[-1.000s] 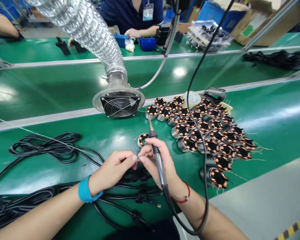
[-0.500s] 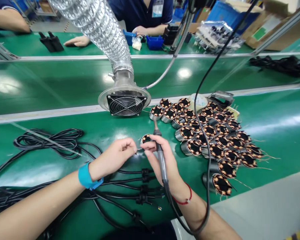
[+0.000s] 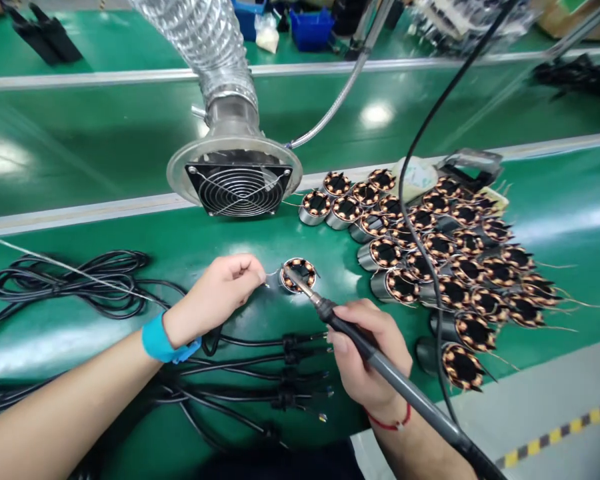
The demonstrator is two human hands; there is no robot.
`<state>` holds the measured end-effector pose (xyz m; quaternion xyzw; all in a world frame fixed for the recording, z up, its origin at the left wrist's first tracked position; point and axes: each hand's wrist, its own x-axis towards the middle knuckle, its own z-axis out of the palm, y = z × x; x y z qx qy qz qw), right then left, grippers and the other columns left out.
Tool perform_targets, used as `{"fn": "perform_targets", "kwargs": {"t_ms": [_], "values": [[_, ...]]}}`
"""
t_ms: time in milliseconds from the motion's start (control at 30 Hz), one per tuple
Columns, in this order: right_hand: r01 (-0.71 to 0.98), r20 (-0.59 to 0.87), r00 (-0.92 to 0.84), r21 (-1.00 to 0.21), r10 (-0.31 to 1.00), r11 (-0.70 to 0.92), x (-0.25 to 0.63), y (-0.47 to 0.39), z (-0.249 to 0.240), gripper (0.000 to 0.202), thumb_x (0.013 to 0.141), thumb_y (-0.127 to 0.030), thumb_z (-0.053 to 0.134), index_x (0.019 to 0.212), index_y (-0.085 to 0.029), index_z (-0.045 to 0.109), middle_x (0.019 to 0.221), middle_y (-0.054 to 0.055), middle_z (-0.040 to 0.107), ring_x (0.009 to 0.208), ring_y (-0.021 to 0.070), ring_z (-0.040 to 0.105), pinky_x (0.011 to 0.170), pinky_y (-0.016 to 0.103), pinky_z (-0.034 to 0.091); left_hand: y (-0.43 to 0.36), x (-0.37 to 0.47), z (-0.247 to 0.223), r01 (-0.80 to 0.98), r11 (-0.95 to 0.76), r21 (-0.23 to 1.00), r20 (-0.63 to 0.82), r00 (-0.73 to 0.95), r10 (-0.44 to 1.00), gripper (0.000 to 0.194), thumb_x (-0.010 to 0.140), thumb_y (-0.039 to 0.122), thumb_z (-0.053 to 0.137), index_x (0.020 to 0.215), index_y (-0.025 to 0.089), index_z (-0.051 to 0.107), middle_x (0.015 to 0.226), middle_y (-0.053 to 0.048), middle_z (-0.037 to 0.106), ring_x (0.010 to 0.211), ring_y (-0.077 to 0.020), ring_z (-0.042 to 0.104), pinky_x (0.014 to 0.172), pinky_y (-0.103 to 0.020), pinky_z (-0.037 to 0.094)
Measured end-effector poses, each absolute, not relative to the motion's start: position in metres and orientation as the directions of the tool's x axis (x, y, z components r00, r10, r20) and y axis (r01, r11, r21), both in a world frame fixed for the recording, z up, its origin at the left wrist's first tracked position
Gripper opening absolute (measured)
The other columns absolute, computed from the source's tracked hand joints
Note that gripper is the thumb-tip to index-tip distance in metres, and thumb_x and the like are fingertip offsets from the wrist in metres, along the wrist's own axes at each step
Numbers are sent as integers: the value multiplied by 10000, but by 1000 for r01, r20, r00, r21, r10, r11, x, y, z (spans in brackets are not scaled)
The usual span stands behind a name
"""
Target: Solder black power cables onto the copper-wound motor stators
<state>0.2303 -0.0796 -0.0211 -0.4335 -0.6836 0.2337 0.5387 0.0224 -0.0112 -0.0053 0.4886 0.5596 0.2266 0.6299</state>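
A motor stator [image 3: 306,285], a metal ring with copper windings and a black core, stands upright on the green bench in front of me. My left hand [image 3: 236,283] is closed in a pinch at its left side, on a thin wire [image 3: 272,274] that reaches toward the ring. A soldering iron [image 3: 367,340] lies in my right hand [image 3: 375,357], whose fingers are wrapped round the grip. The iron's metal tip points up and left, over the stator's left rim; whether it touches the wire I cannot tell.
Several more stators [image 3: 385,254] cover the right side of the bench. A fume extractor fan [image 3: 243,190] hangs behind the work on a foil duct. Black cables [image 3: 250,367] lie at the front and a coiled cable [image 3: 70,283] at the left. The iron's cord [image 3: 423,247] hangs across the stators.
My right hand has moved right and turned the soldering iron, so its tip now points at the stator instead of away. My left hand has shifted slightly left, still pinching. The view has tilted down.
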Motion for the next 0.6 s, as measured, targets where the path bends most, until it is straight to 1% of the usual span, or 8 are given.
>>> {"fn": "perform_targets", "kwargs": {"t_ms": [100, 300, 600], "values": [[332, 509, -60, -801, 859, 498, 230, -80, -21, 310, 760, -71, 585, 1044, -195, 574, 736, 7, 591, 601, 129, 522, 507, 269, 447, -12, 21, -6, 266, 413, 871, -480, 282, 831, 173, 830, 315, 518, 725, 178, 522, 495, 74, 348, 457, -62, 276, 431, -189, 206], [324, 486, -69, -815, 871, 481, 229, -80, -22, 310, 754, -65, 583, 1038, -188, 565, 712, 1, 587, 598, 126, 527, 520, 266, 453, -13, 22, -6, 268, 409, 872, -477, 282, 832, 180, 849, 306, 515, 721, 180, 509, 501, 72, 356, 459, -63, 285, 431, -189, 218], [309, 472, -76, -826, 878, 471, 228, -80, -23, 314, 764, -90, 596, 1053, -207, 562, 703, -2, 599, 601, 134, 559, 531, 270, 472, -13, 23, -7, 261, 383, 886, -450, 291, 844, 181, 849, 300, 527, 719, 177, 502, 529, 66, 359, 466, -60, 300, 433, -175, 238]]}}
